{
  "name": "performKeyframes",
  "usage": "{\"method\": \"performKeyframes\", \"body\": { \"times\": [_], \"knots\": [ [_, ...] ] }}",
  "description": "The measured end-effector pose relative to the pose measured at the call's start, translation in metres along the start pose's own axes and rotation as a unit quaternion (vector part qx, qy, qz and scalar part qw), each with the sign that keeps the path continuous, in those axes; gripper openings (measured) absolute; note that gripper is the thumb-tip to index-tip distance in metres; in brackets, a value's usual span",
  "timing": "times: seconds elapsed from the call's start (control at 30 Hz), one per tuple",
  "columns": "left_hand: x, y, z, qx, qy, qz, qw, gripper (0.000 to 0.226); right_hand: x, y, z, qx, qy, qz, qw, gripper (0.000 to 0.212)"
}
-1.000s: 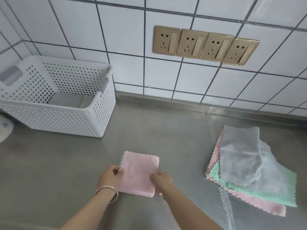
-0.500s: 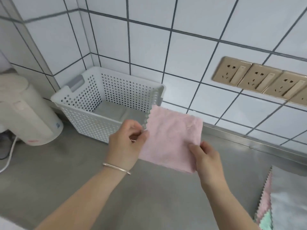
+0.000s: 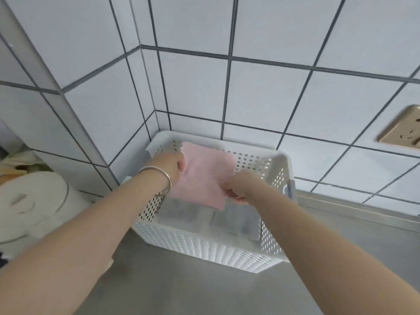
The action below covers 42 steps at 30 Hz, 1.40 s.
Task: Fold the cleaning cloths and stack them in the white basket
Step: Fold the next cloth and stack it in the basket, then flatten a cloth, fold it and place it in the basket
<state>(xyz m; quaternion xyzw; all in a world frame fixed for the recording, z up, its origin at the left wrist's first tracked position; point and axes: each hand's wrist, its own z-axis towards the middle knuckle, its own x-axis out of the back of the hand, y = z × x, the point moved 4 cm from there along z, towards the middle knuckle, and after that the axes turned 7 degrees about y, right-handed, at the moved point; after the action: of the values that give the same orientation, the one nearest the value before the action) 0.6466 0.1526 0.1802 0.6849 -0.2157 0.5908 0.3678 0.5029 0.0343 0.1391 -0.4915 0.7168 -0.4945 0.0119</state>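
Since the earlier frame the folded pink cloth [image 3: 203, 172] has travelled from in front of the white basket [image 3: 211, 248] to directly above its open top, and both arms now reach over the near rim.

At the far left edge of the bench [image 3: 193, 289] stands a white kettle [image 3: 31, 205], blurred, close to the tiled wall [image 3: 261, 94]. Next comes the left hand [image 3: 169, 163], a silver bangle [image 3: 162, 178] on its wrist, fingers closed on the cloth's left edge. The cloth hangs between the hands, held flat and tilted, not touching the basket floor. Below it, a folded grey cloth [image 3: 211, 221] lies on the bottom of the basket. The right hand [image 3: 239, 187] pinches the cloth's lower right corner, fingers closed on it. The basket sits in the back left corner of the bench, near where two tiled walls meet. At the right, a gold wall socket [image 3: 404, 128] is cut off by the frame edge.
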Motion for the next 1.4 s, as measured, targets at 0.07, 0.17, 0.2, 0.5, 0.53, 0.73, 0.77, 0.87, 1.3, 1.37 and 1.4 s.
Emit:
{"method": "performKeyframes", "body": {
  "times": [0.07, 0.17, 0.2, 0.5, 0.53, 0.73, 0.77, 0.87, 1.3, 1.37, 1.4],
  "knots": [
    [-0.030, -0.019, 0.023, -0.003, -0.072, 0.072, 0.995, 0.028, -0.027, 0.008, 0.030, -0.053, -0.026, -0.022, 0.998, 0.025],
    [-0.068, -0.043, 0.048, 0.032, -0.140, 0.143, 0.979, 0.032, -0.060, 0.017, 0.063, -0.109, -0.056, -0.050, 0.991, 0.012],
    [-0.079, -0.049, 0.053, 0.048, -0.154, 0.152, 0.975, 0.033, -0.068, 0.019, 0.070, -0.119, -0.067, -0.069, 0.988, 0.005],
    [-0.127, -0.061, 0.080, 0.096, -0.257, 0.218, 0.937, 0.038, -0.099, 0.034, 0.120, -0.148, -0.109, -0.138, 0.973, 0.042],
    [-0.131, -0.061, 0.080, 0.102, -0.269, 0.230, 0.930, 0.041, -0.104, 0.037, 0.122, -0.156, -0.123, -0.140, 0.970, 0.046],
    [-0.149, -0.063, 0.077, 0.102, -0.302, 0.250, 0.914, 0.037, -0.112, 0.043, 0.120, -0.147, -0.115, -0.186, 0.965, 0.027],
    [-0.149, -0.064, 0.075, 0.093, -0.306, 0.248, 0.915, 0.036, -0.111, 0.041, 0.118, -0.129, -0.107, -0.217, 0.962, 0.022],
    [-0.140, -0.056, 0.068, 0.082, -0.325, 0.256, 0.907, 0.045, -0.103, 0.025, 0.105, -0.017, -0.104, -0.386, 0.916, 0.040],
    [0.010, 0.191, -0.040, -0.337, 0.084, 0.053, 0.936, 0.016, 0.099, 0.008, -0.107, 0.225, 0.323, -0.318, 0.863, 0.008],
    [-0.001, 0.245, -0.084, -0.423, 0.112, -0.046, 0.898, 0.020, 0.139, 0.063, -0.152, 0.177, 0.439, -0.282, 0.835, 0.013],
    [-0.009, 0.263, -0.100, -0.438, 0.102, -0.071, 0.890, 0.023, 0.149, 0.088, -0.166, 0.165, 0.464, -0.277, 0.825, 0.015]
  ]
}}
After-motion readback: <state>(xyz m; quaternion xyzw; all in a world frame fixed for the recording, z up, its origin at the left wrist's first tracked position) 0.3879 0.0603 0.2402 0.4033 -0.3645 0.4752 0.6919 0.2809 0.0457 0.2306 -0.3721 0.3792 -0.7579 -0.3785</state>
